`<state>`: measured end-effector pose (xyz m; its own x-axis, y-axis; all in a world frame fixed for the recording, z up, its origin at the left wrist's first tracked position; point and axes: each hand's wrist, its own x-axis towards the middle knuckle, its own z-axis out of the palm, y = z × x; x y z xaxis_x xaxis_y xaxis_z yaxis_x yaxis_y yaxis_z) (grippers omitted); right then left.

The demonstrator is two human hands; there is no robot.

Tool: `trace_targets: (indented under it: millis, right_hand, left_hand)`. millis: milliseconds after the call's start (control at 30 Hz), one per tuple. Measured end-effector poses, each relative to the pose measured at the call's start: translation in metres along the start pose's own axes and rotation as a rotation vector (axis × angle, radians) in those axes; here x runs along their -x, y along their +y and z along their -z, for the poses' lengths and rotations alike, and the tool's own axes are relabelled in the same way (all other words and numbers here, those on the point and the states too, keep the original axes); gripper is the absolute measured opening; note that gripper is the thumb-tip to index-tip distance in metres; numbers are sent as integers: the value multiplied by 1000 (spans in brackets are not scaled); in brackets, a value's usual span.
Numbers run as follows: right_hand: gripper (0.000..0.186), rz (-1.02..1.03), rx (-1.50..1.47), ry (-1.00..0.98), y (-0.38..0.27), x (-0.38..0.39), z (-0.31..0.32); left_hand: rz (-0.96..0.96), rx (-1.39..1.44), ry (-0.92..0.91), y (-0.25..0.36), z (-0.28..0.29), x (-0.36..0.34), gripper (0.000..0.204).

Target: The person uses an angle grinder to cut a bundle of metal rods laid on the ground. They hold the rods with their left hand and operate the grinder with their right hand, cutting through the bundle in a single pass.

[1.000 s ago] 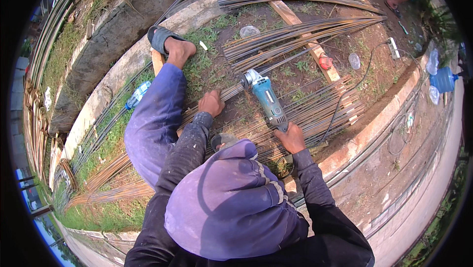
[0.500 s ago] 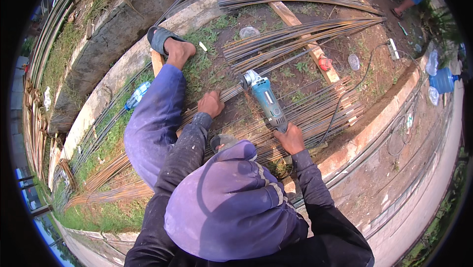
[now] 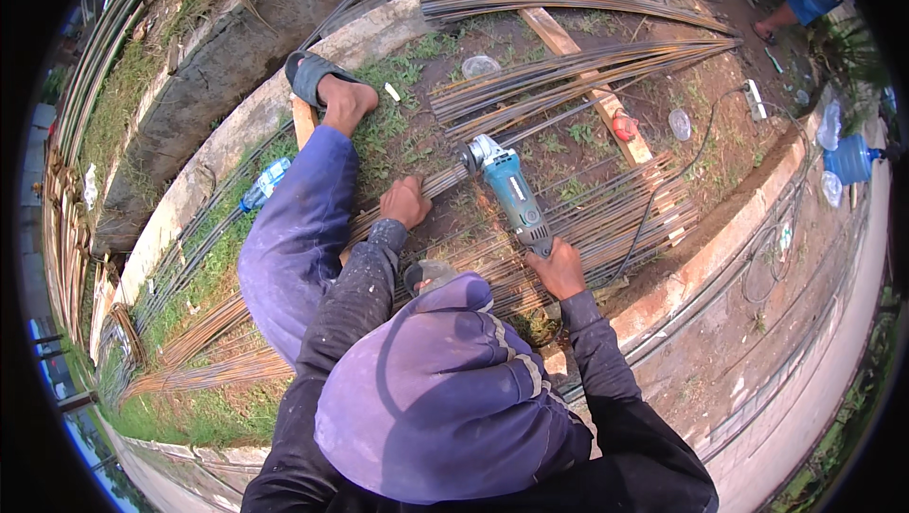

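Note:
My right hand is wrapped round the rear of a teal angle grinder. The grinder points away from me, and its disc end rests at a bundle of thin steel rods. Closed over that bundle, a little to the left of the disc, is my left hand. Faint orange streaks run back along the ground under the grinder; I cannot tell surely whether they are sparks. More cut rods lie to the right, beneath and beyond the tool.
Rusty rod bundles lie across a wooden plank farther off. A black cable runs to a white power strip. My sandalled foot is at the left. Another person's legs show at far right, near a blue water jug.
Both hands, the grinder and the rods stay almost where they were. Orange streaks beneath the grinder look stronger now. The other person's legs at far right have shifted slightly.

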<state>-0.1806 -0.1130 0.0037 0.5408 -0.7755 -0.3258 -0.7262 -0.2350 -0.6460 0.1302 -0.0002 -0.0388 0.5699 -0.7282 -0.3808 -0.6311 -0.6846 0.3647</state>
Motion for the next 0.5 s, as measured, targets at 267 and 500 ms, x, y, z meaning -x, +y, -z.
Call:
trace_targets:
  millis: [267, 500]
  right_hand:
    - [41, 16, 11, 16, 6, 1, -1]
    - [41, 15, -7, 27, 4, 1, -4]
  left_hand:
    - [11, -13, -37, 8, 8, 1, 53]
    - [14, 3, 2, -1, -1, -2, 53]
